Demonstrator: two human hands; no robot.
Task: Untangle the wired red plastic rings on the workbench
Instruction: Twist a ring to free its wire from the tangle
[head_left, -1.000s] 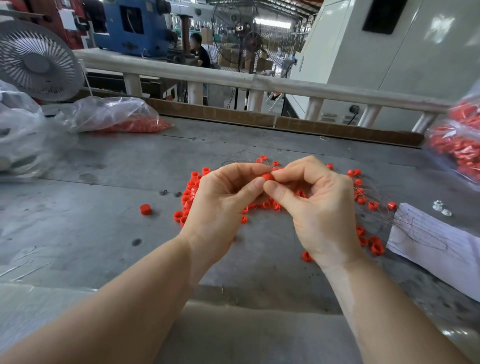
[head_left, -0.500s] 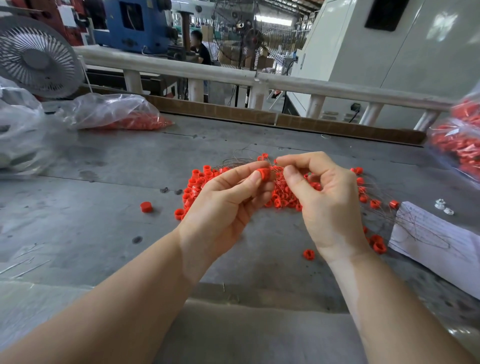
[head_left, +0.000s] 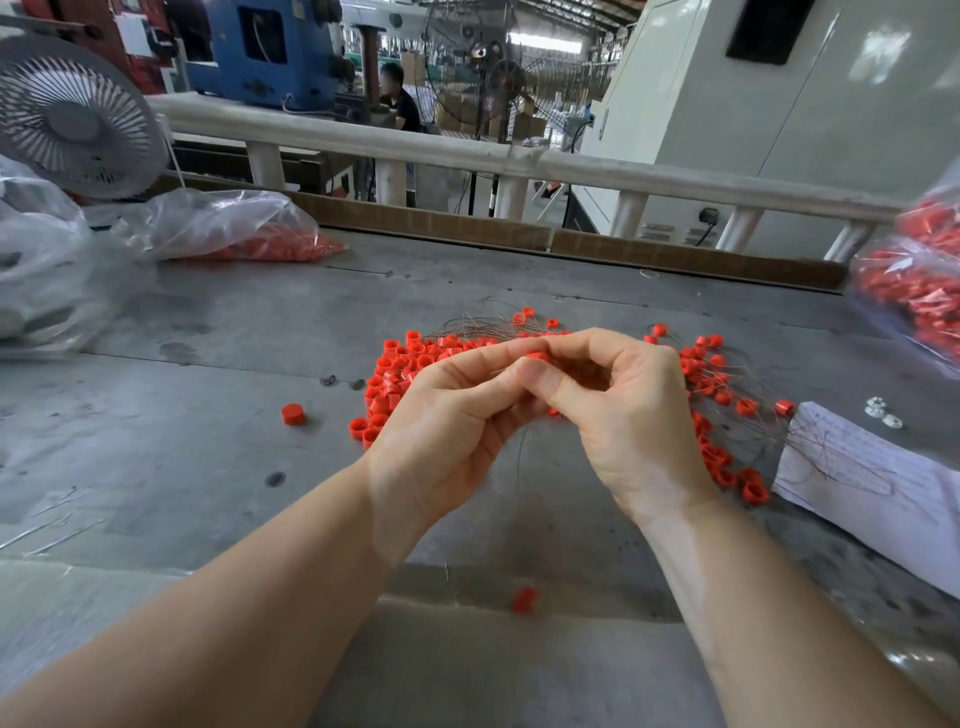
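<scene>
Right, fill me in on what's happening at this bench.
A person is untangling red plastic rings strung on thin wire. Both hands are raised over the pile of rings on the workbench; the left hand and right hand pinch one ring between their fingertips. One loose ring lies off to the left, another near the front edge. Bags of rings sit at the sides.

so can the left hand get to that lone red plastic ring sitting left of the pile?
Probably yes. The lone red plastic ring sits apart on bare grey workbench with nothing around it. But the left hand is busy pinching a ring with the right hand, so it must let go first.
</scene>
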